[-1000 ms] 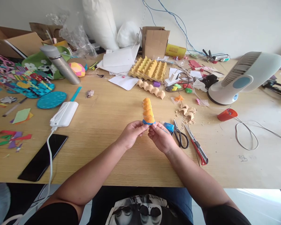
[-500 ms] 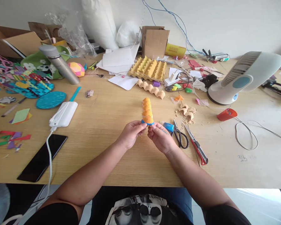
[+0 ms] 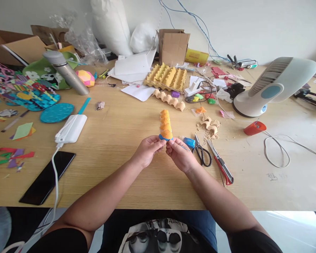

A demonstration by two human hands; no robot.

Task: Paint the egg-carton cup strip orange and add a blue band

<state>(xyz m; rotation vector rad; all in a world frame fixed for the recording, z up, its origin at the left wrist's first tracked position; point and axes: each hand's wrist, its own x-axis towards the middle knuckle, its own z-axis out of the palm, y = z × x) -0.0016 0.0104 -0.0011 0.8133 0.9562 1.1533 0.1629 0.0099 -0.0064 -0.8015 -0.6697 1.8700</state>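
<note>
Between my two hands is an orange egg-carton strip [image 3: 165, 121] with a row of bumps, pointing away from me. Blue clay [image 3: 165, 137] runs along its near end. My left hand [image 3: 149, 149] pinches that end from the left, its thumb on the blue edge. From the right, my right hand [image 3: 180, 153] pinches the same end, with a thin dark stick or wire showing by its fingers. Just right of it lie a blue packet [image 3: 189, 142] of clay, black-handled scissors [image 3: 203, 153] and a red utility knife [image 3: 222, 167].
Beyond the hands are a bare carton strip [image 3: 169, 100] and a yellow egg tray [image 3: 167, 77]. Carton scraps [image 3: 210, 125], a red cup [image 3: 255, 128] and a white fan [image 3: 271, 89] stand right. Left are a phone [image 3: 47, 177], a power bank [image 3: 71, 129] and a flask [image 3: 68, 75].
Both hands stay almost still on the strip's near end. The left thumb has shifted slightly right along the blue edge.
</note>
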